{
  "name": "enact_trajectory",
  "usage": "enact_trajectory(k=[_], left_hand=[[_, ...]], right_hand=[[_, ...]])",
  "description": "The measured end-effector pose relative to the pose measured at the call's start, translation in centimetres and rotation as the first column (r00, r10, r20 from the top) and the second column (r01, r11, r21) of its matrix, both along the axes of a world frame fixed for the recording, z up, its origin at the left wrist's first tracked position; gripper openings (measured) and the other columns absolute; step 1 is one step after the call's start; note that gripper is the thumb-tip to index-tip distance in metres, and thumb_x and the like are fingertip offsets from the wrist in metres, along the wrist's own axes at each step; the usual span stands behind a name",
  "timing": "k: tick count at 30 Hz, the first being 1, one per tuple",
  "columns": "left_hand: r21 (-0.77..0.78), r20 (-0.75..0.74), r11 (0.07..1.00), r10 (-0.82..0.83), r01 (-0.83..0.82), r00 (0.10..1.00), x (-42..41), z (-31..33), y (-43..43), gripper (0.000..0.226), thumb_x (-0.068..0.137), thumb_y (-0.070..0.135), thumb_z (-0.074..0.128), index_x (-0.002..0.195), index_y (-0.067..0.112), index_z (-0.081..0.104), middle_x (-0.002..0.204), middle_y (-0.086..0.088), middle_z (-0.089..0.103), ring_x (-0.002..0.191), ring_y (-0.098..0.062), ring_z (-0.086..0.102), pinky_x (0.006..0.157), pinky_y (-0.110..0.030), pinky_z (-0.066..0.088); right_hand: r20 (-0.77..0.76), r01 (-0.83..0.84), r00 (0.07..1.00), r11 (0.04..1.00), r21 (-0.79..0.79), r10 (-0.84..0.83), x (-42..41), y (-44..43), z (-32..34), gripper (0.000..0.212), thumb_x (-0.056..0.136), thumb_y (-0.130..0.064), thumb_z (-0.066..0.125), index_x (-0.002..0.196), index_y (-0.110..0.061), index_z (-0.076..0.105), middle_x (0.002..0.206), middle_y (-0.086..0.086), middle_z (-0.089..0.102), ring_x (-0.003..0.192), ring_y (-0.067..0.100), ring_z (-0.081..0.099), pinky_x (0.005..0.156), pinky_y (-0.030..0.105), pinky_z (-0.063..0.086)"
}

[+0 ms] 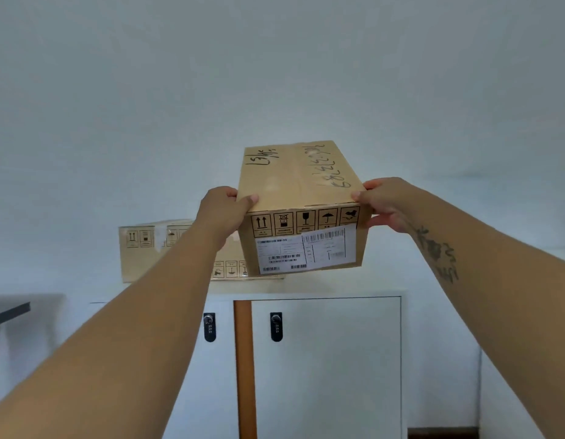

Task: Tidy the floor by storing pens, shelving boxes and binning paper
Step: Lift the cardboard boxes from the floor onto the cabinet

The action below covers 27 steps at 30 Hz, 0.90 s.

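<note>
Hands (224,213) curled around cardboard box (301,204)

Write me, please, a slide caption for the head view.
The left hand and right hand grip a labelled cardboard box by its sides over a white cabinet where a second box sits.

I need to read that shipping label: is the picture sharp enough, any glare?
Head view: the white shipping label on the held brown cardboard box is too soft to read; light is flat and bluish, no glare on it; the paler cardboard box behind looks washed out.
</note>
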<state>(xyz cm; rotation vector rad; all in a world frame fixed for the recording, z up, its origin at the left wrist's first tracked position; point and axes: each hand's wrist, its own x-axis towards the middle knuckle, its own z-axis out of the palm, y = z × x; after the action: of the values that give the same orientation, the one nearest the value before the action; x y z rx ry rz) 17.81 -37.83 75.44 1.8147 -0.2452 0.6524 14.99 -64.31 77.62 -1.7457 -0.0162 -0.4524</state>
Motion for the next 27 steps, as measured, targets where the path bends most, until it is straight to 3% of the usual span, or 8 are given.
enact_trajectory(k=[4,9,15,17,19,22,25,27], left_hand=[[0.023,-0.003,0.996,-0.088,0.088,0.996,1.3,-0.8,-4.5,0.022,0.087,0.031,0.071,0.1,0.02,0.058,0.099,0.003,0.063,0.103,-0.025,0.063,0.096,-0.047,0.052],[0.08,0.001,0.992,-0.098,0.097,0.995,2.9,-2.1,-6.9,0.056,0.081,0.042,0.071,0.128,0.015,0.057,0.125,0.0,0.064,0.114,-0.022,0.06,0.103,-0.045,0.046],[0.233,-0.045,0.972,-0.017,0.027,0.999,4.9,-4.4,-9.1,0.032,0.091,0.041,0.058,0.106,0.013,0.068,0.106,-0.003,0.067,0.104,-0.027,0.062,0.093,-0.042,0.051],[0.285,-0.029,0.958,0.008,0.0,1.0,5.6,-6.0,-9.5,0.031,0.097,0.041,0.048,0.08,0.022,0.065,0.083,0.004,0.063,0.09,-0.024,0.061,0.078,-0.032,0.047],[0.354,0.044,0.932,0.06,-0.072,0.997,6.0,-6.4,-9.8,0.034,0.1,0.042,0.041,0.074,0.027,0.058,0.076,0.008,0.059,0.083,-0.02,0.059,0.067,-0.029,0.04],[0.425,0.112,0.901,0.047,-0.09,0.993,6.7,-6.2,-9.7,0.036,0.101,0.046,0.039,0.094,0.023,0.066,0.085,0.008,0.064,0.085,-0.016,0.06,0.07,-0.03,0.043],[0.406,0.117,0.913,-0.013,-0.036,0.993,7.8,-7.2,-8.5,0.042,0.101,0.052,0.033,0.116,0.026,0.062,0.104,0.01,0.065,0.096,-0.013,0.059,0.085,-0.036,0.049],[0.373,0.148,0.925,0.02,-0.074,0.989,9.1,-8.3,-7.4,0.044,0.102,0.053,0.026,0.109,0.027,0.06,0.097,0.01,0.066,0.091,-0.014,0.06,0.082,-0.038,0.05]], right_hand=[[-0.017,0.112,0.994,0.993,0.042,-0.111,-0.3,-4.1,-1.8,0.029,0.094,-0.004,0.058,0.123,-0.011,0.058,0.121,0.013,0.061,0.091,0.024,0.062,0.061,0.038,0.056],[-0.04,0.175,0.984,0.978,0.11,-0.172,1.5,-7.4,-5.2,0.034,0.09,0.001,0.062,0.122,-0.011,0.06,0.127,0.013,0.059,0.113,0.028,0.059,0.096,0.04,0.052],[0.007,0.206,0.979,0.979,0.001,-0.206,2.1,-9.0,-6.1,0.049,0.077,-0.018,0.081,0.122,-0.009,0.063,0.121,0.009,0.063,0.109,0.022,0.059,0.091,0.031,0.049],[0.045,0.22,0.975,0.97,-0.1,-0.217,2.7,-8.6,-7.0,0.054,0.074,-0.022,0.084,0.122,-0.01,0.065,0.121,0.007,0.062,0.104,0.019,0.057,0.079,0.024,0.047],[0.101,0.232,0.972,0.941,-0.245,-0.213,3.7,-7.9,-7.4,0.06,0.071,-0.025,0.086,0.125,-0.013,0.063,0.122,0.005,0.061,0.105,0.02,0.057,0.085,0.028,0.047],[0.139,0.286,0.958,0.792,-0.539,-0.252,5.4,-6.7,-7.6,0.062,0.072,-0.047,0.08,0.124,-0.018,0.061,0.123,0.004,0.059,0.124,0.03,0.049,0.098,0.04,0.042],[0.249,0.386,0.905,0.417,-0.823,-0.345,7.2,-5.9,-8.4,0.076,0.079,-0.074,0.051,0.14,-0.03,0.042,0.155,-0.003,0.031,0.149,0.035,-0.001,0.114,0.06,-0.005],[0.326,0.402,0.91,0.352,-0.845,-0.257,8.5,-5.1,-9.2,0.076,0.08,-0.077,0.042,0.143,-0.035,0.035,0.156,-0.007,0.029,0.15,0.029,0.0,0.113,0.06,-0.011]])
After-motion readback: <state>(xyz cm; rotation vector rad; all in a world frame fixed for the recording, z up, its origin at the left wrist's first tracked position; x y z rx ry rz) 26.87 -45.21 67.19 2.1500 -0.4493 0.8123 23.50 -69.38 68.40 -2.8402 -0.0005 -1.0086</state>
